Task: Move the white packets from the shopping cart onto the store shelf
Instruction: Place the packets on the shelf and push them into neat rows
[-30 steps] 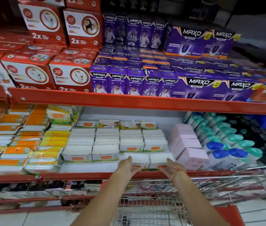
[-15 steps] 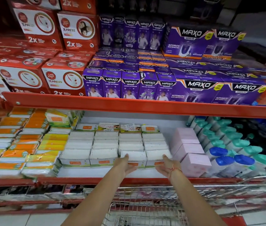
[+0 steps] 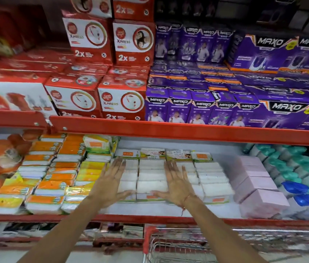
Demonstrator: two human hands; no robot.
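Two spread, empty hands, left hand (image 3: pixel 110 184) and right hand (image 3: pixel 178 184), lie over white packets (image 3: pixel 151 176) on the shelf (image 3: pixel 149 218). Orange packs (image 3: pixel 55 179) sit at nine o'clock, pink boxes (image 3: pixel 258 185) at three. Cart (image 3: pixel 170 243) waits at six.

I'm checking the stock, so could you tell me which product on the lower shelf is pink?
The pink boxes, stacked right of the white packets; everything left of those is orange or yellow, and the bottles further right have teal or blue caps.

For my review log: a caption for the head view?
Both open hands, left hand and right hand, over white packets on shelf.
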